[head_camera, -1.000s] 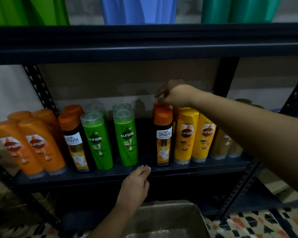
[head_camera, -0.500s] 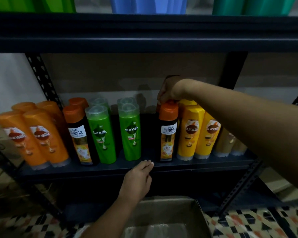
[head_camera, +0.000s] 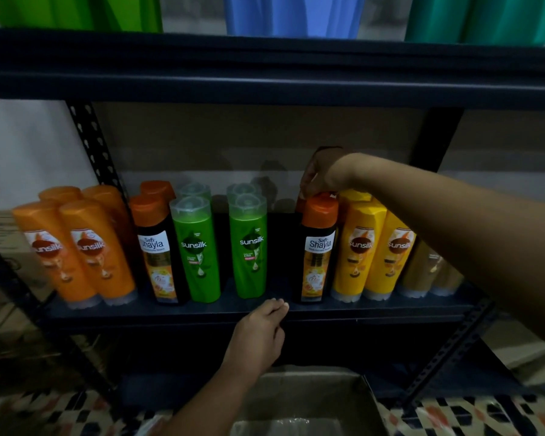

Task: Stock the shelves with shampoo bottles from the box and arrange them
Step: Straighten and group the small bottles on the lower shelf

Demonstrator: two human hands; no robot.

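Shelf looking mostly stocked, box approx empty; R hand pinching rear Shayla cap, L hand resting flat on the edge w/ fingers together.

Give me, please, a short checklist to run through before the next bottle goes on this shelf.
1. Right hand off the back Shayla bottle: not ok, its fingers are at the cap.
2. Left hand free: ok, open, resting at the shelf edge.
3. Gap for a bottle: ok, between the green bottle and the front Shayla bottle.
4. Front row upright: ok.
5. Bottles left in the box: cannot tell.
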